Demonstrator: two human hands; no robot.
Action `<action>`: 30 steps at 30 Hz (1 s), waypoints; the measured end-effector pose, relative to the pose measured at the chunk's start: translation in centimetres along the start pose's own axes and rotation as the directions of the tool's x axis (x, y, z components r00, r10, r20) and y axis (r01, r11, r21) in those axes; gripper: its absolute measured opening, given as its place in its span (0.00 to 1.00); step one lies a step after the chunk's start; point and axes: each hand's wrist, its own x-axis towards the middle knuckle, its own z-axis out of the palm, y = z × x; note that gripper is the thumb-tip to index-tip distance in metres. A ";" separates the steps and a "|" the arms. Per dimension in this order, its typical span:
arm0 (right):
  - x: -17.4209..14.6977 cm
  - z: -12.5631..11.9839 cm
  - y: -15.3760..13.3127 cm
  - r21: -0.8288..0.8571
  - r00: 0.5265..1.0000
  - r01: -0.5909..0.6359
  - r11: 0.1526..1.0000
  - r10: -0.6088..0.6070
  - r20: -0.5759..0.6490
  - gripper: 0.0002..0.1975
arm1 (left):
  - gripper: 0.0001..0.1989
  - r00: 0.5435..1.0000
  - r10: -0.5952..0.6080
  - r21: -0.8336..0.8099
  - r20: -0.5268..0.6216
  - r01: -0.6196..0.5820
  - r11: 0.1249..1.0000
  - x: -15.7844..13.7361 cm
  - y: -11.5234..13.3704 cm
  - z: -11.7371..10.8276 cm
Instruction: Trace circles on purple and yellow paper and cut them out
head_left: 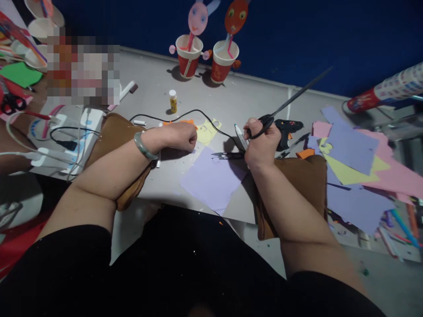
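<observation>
My right hand [262, 138] is closed around the handles of a pair of black scissors [284, 105], whose blades point up and to the right. Below that hand, a dark pointed blade [228, 155] lies over a lilac sheet of paper [211, 180]; whether it belongs to another tool I cannot tell. My left hand [181, 135] is curled shut above the table, left of the sheet's upper corner, and its fingertips are hidden. Behind it lie a yellow paper [207, 131] with drawn circles and some orange scraps. A white marker [240, 135] lies beside my right hand.
Two paper-cup figures [188, 57] stand at the back beside a small yellow bottle [173, 102]. A black hot glue gun [287, 130] lies beyond my right hand, its cord crossing the table. Coloured paper [353, 145] is piled right; power strips [82, 141] and another person's arm are left.
</observation>
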 end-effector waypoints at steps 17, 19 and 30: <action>-0.9 0.8 -0.7 0.090 1.000 -0.023 0.996 0.022 0.019 0.19 | 0.06 0.953 0.168 0.034 -0.254 -0.165 0.986 -0.1 1.3 0.7; -1.1 1.0 -0.9 0.082 0.999 -0.026 0.996 0.024 0.022 0.19 | 0.07 0.928 0.285 0.123 -0.241 -0.262 0.957 -0.2 2.0 2.1; -1.8 1.1 -1.2 0.097 0.994 -0.083 0.992 0.075 0.083 0.19 | 0.14 0.861 0.493 0.548 -0.123 -0.355 0.758 0.1 3.8 7.1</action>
